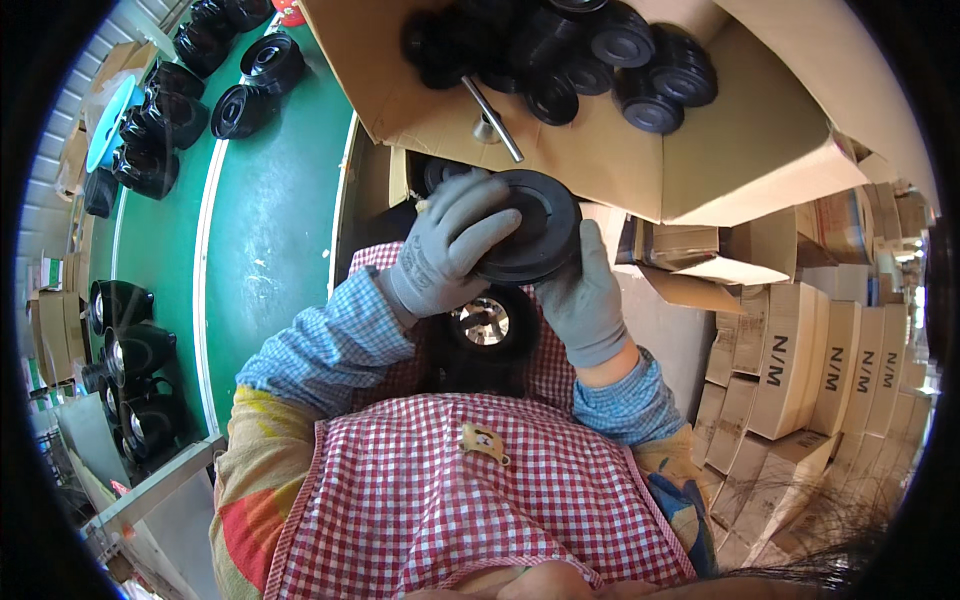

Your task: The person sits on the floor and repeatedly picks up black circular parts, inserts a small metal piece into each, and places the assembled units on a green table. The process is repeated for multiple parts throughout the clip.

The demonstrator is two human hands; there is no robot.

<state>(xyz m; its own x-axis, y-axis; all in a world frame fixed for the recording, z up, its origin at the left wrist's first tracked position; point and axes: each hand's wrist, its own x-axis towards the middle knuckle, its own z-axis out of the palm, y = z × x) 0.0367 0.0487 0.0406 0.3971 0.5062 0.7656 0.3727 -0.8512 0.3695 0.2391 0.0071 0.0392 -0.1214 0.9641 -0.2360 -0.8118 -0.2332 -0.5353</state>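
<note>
Both of my hands wear grey gloves and hold a round black plastic lid-like part (548, 222) in front of my chest. My left hand (450, 240) lies over its left side, fingers curled across the top face. From the right, my right hand (585, 305) grips the rim, with some of its fingers hidden underneath. Just below the part, at my lap, is a black round housing (480, 322) with a shiny metallic centre; neither hand seems to grip it. Another black round part (440, 172) shows partly behind my left hand.
An open cardboard box (600, 165) ahead holds several black round parts (625, 40). A metal rod (492, 118) stands at its near wall. To the left, a green work table (270, 210) carries several glossy black housings (170, 105). Stacked cartons (790, 360) fill the right side.
</note>
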